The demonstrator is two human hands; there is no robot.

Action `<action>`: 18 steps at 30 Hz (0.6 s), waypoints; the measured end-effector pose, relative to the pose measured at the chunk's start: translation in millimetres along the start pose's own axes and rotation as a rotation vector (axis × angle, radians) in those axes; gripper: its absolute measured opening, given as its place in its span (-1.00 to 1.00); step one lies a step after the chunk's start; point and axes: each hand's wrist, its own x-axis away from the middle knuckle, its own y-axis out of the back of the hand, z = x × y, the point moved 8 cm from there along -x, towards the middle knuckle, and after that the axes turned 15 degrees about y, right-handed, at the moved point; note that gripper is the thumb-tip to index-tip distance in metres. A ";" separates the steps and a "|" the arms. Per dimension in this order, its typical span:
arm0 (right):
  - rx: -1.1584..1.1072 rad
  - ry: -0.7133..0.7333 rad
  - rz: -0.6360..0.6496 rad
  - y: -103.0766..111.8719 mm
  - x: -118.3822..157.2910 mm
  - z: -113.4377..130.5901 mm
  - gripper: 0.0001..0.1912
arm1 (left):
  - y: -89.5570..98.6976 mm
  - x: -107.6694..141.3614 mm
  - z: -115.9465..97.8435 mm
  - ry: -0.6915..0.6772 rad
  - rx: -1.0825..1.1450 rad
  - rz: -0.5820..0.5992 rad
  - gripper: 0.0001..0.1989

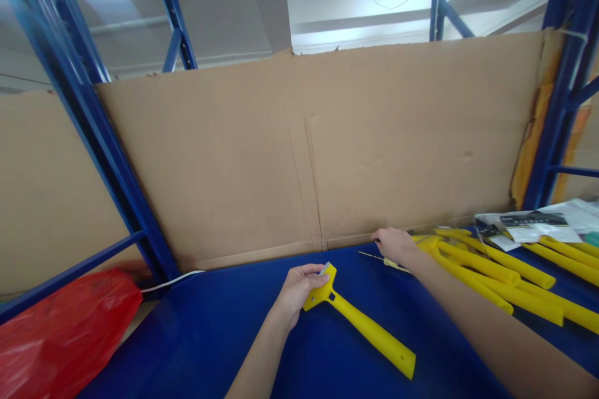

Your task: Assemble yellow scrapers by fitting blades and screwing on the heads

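Note:
My left hand (301, 290) is closed on the head of a yellow scraper-like tool (369, 327), whose long handle slants down to the right over the blue surface. A greyish strip shows at the top edge of the tool's head, beside my thumb. My right hand (393, 244) is near the back edge of the surface, with its fingers bent and pointing left; whatever they hold, if anything, is too small to make out. Just below it lies a thin screwdriver (397, 265) with a pale yellow handle, its shaft pointing left.
Several yellow tools (496, 274) lie piled at the right on the blue table (210, 336). Behind them are plastic packets (533, 224). A cardboard panel (234, 162) stands at the back between blue posts. A red bag (70, 330) is at the left, near a white cable (173, 280).

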 end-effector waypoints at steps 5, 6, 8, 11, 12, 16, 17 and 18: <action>0.057 0.001 0.120 -13.7 -12.5 0.1 -0.76 | -3.3 0.7 0.8 0.026 -0.028 0.041 -0.64; 0.068 0.004 0.142 -16.4 -13.8 0.0 -0.73 | -3.4 0.7 0.8 0.027 -0.031 0.046 -0.64; 0.087 0.007 0.176 -20.7 -15.8 -0.8 -0.66 | -3.7 0.9 0.7 0.027 -0.033 0.052 -0.64; 0.104 0.005 0.204 -24.3 -18.2 -2.6 -0.66 | -4.8 2.0 0.0 0.019 -0.035 0.059 -0.65; 0.105 0.004 0.208 -24.9 -18.8 -3.0 -0.66 | -5.1 2.5 -0.3 0.014 -0.034 0.060 -0.65; 0.092 -0.005 0.200 -25.5 -19.7 -3.4 -0.66 | -6.5 4.1 -1.7 -0.005 -0.039 0.064 -0.68; 0.082 -0.011 0.193 -25.5 -19.4 -3.6 -0.66 | -6.6 4.2 -1.7 -0.005 -0.044 0.063 -0.68; 0.070 -0.017 0.183 -25.4 -19.0 -3.8 -0.66 | -6.5 4.0 -1.5 -0.004 -0.047 0.060 -0.68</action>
